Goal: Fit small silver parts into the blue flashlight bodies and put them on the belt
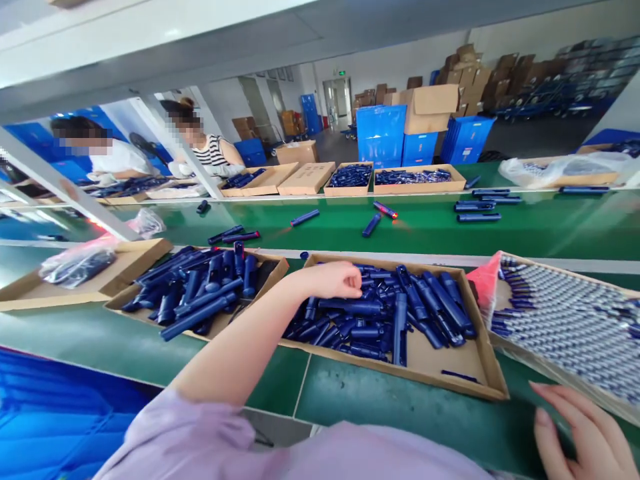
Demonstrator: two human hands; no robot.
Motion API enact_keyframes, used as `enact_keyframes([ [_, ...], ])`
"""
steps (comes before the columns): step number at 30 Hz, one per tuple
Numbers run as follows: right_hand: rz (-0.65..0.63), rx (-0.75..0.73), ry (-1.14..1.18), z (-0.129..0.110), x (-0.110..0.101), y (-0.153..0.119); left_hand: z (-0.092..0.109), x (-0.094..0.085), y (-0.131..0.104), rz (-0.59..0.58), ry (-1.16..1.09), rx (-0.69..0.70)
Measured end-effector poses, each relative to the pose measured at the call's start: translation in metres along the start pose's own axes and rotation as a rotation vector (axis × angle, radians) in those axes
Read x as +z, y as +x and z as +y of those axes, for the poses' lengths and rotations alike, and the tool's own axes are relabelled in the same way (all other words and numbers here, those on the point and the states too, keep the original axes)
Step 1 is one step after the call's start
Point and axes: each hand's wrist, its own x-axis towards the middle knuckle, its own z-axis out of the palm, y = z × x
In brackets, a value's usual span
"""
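Note:
My left hand (333, 280) reaches over the back left part of a cardboard tray (435, 373) of dark blue tubes. Its fingers are curled inward, and whatever they may hold is hidden. Below and beside it lie short blue tube parts (367, 332), heaped loosely. Longer blue tubes (443, 300) lie at the right of the same tray, and a thin dark strip (460, 377) rests on its bare floor. At the lower right my right hand (583, 427) hovers over the green bench with fingers apart, near a box of packed small cylinders (570, 327).
Left of my forearm, another tray holds piled blue tubes (200, 287). Beyond runs a green conveyor belt (330, 237) with scattered tubes, some glowing red. Two people sit across it near more trays. A slanted white post (65, 187) and an overhead shelf frame the bench.

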Motion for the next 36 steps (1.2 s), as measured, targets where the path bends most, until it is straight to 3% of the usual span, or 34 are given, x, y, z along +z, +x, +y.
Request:
enact_keyframes([
  [1,-0.003,-0.021,-0.027,-0.001,0.0,0.001,-0.002,0.006,-0.012,-0.03,0.003,0.031],
  [4,0.002,-0.084,-0.044,-0.005,-0.001,0.005,-0.003,0.019,-0.03,0.026,0.013,0.057],
  [10,-0.045,-0.02,0.038,-0.014,-0.011,0.026,0.002,0.022,-0.018,0.085,0.026,-0.065],
  [15,-0.026,-0.055,0.07,-0.025,-0.025,0.045,0.009,0.043,-0.014,0.072,0.119,0.005],
  [19,-0.088,-0.069,0.137,-0.047,-0.027,0.054,0.031,0.053,-0.023,0.259,0.256,-0.043],
  [22,-0.144,-0.173,0.121,-0.071,-0.025,0.067,0.064,0.046,-0.03,0.346,0.253,-0.077],
  [24,-0.237,-0.262,0.082,-0.086,-0.024,0.077,0.091,0.041,-0.033,0.227,0.1,0.054],
  [26,-0.371,-0.288,0.093,-0.095,-0.023,0.085,0.113,0.039,-0.033,0.012,-0.154,0.157],
  [28,-0.463,-0.213,0.157,-0.098,-0.021,0.088,0.126,0.041,-0.028,-0.149,-0.469,0.122],
  [29,-0.461,-0.142,0.191,-0.097,-0.019,0.087,0.129,0.045,-0.024,-0.173,-0.654,0.081],
  [33,-0.276,0.157,0.21,-0.091,-0.006,0.08,0.134,0.074,0.002,-0.012,-1.354,0.086],
  [36,-0.249,0.172,0.2,-0.085,0.0,0.079,0.135,0.097,0.019,0.03,-1.567,0.058],
])
